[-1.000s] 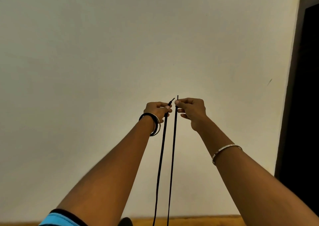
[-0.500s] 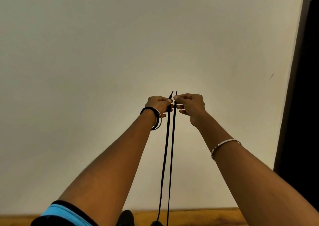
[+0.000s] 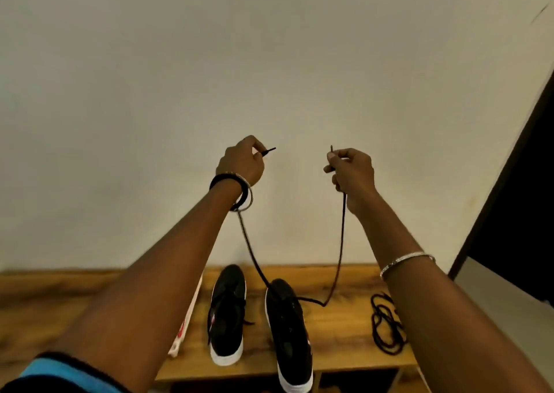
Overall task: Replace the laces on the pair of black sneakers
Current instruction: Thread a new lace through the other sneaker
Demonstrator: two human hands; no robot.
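The left grip [image 3: 241,164] and right grip [image 3: 353,173] were raised before a pale wall [image 3: 269,62], well apart, each pinching one end of a black lace [image 3: 341,242] between thumb and curled fingers, the tips poking out above. From both grips the lace hung slack to the toe of the right sneaker [image 3: 287,332], the right strand sagging to touch the worktop [image 3: 338,347] first. That sneaker stood toe to the wall, its white heel at the front edge, just beside the left sneaker [image 3: 226,311]. A coiled spare lace [image 3: 386,323] lay on the worktop to the right, partly behind the right arm. A white-and-red strip [image 3: 186,323] lay left of the sneakers.
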